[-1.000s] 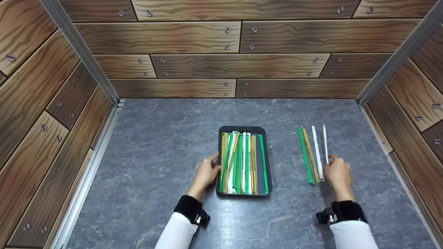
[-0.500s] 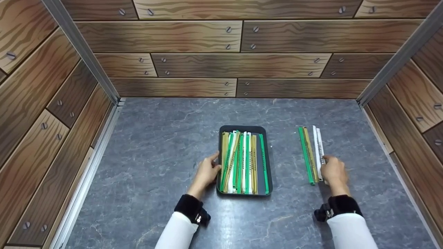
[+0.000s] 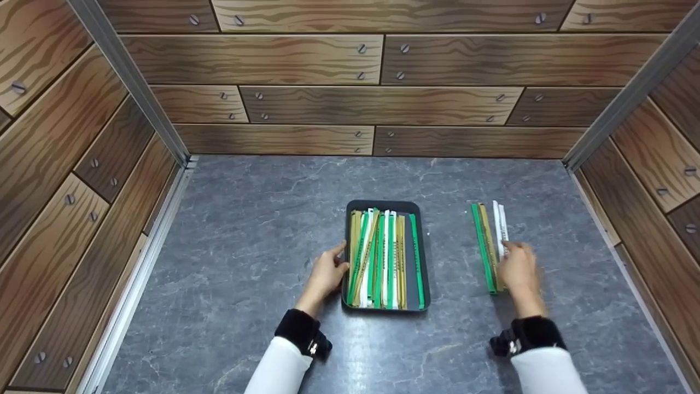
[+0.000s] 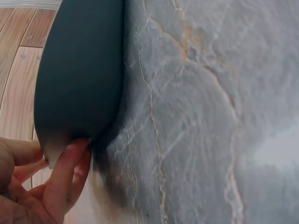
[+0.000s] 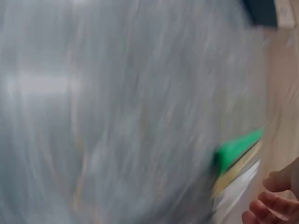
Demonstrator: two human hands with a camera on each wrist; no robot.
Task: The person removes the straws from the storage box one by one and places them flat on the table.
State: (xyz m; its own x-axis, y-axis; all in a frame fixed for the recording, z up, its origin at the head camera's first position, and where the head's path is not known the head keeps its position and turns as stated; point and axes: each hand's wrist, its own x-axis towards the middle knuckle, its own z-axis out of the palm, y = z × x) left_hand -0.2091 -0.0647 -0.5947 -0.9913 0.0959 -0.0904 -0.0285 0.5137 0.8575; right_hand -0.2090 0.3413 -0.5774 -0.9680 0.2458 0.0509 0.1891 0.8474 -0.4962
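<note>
Loose group on table (image 3: 262, 230), right of dark tray (image 3: 411, 273): green strip (image 3: 484, 249), gold strip (image 3: 489, 241) and white strips (image 3: 498, 221), near-parallel. Similar strips in three colours lie lengthwise in tray, the green one at its right side apart from the bundle.

Right hand (image 3: 520, 269) at the white strips: fingers loosely bent, thumb held apart, nothing seen between them; blur hides exact contact. Left hand (image 3: 327, 272) holds the tray's left side, thumb at rim, fingers bent against outer wall.

Handling (judged): strips light, fairly stiff lengthwise, liable to bend or crease if squeezed; smooth faces may slip. Best hold: light pinch across the narrow width, near mid-length. Tray likely rigid; steady by wall.

Writing: dark characters run along several strips, too small to read. No brand legible.
</note>
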